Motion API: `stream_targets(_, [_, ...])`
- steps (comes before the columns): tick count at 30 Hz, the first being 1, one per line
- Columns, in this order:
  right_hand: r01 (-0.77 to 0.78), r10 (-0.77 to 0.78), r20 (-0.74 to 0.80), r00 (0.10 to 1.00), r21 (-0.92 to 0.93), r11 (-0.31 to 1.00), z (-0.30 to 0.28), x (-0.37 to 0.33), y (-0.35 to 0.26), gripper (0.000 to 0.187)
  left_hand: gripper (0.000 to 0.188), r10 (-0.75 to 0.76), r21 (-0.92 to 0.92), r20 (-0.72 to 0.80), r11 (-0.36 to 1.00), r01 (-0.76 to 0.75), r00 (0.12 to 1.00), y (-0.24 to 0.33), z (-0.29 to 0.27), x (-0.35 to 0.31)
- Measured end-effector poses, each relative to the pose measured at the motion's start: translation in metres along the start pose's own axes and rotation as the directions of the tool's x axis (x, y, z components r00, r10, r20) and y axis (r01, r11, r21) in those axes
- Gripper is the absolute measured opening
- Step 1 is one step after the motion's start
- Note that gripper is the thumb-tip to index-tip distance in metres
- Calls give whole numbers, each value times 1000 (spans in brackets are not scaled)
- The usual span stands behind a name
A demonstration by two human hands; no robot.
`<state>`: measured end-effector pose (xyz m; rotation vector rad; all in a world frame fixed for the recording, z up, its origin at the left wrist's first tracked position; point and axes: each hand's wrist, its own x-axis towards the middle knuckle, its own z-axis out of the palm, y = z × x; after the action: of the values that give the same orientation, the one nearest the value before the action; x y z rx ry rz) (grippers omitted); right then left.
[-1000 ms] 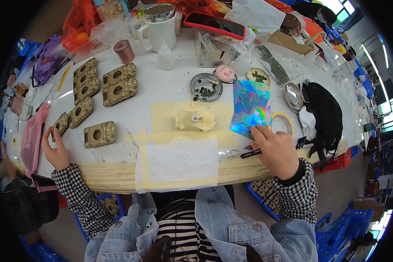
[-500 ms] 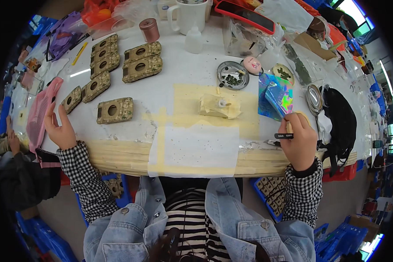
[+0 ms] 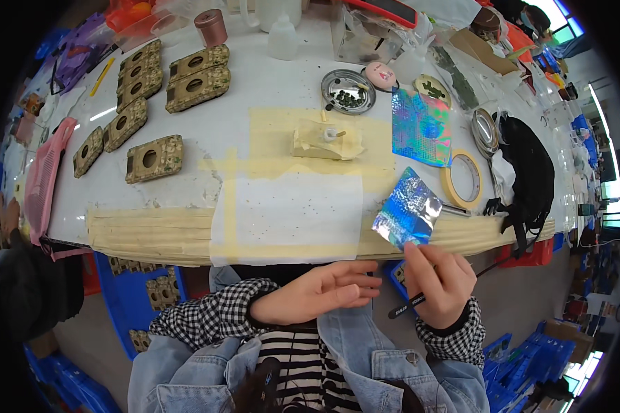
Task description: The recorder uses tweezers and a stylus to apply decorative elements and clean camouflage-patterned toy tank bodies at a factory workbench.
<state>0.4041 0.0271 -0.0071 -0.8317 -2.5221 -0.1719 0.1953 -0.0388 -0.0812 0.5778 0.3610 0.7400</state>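
Note:
Between the fingertips of my right hand is a small shiny holographic pouch, raised at the table's front edge. The same hand keeps a slim black tool against the palm; its tip is hidden, so its kind is unclear. In front of my body, my left hand is empty, fingers stretched toward the right hand. A larger holographic sheet lies flat on the table beyond the pouch. A masking-tape-wrapped block with a small white peg stands at the middle, behind a white paper sheet.
Several camouflage parts with round holes lie at the left. A metal dish holds small green pieces. Nearby are a tape roll, black bag, squeeze bottle and pink mesh basket. Blue crates sit below the table.
My right hand has lifted the small pouch off the larger sheet and brought it toward me, uncovering the tape roll. My left hand has moved from the table's left side to before my body.

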Motion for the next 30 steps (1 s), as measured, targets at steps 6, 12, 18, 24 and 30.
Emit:
stream_targets(6, [179, -194, 121, 974, 123, 976, 0, -26, -9, 36, 35, 21, -141, -211, 989, -52, 977, -13, 11, 17])
stream_targets(12, [210, -233, 48, 971, 291, 933, 9, -29, -8, 31, 31, 49, 12, -300, 999, -47, 953, -10, 12, 12])
stream_targets(18, [82, 208, -434, 877, 560, 824, 19, -30, -9, 84, 31, 32, 40, -341, 999, -19, 940, -9, 15, 14])
stream_targets(24, [-157, 469, -172, 866, 798, 582, 18, -41, -8, 100, 30, 19, 97, -288, 995, 9, 958, 1, 19, 13])
stream_targets(30, [-415, 650, 128, 749, 856, 309, 15, -41, -11, 80, 31, 7, 156, -235, 987, 31, 972, -2, 16, 12])
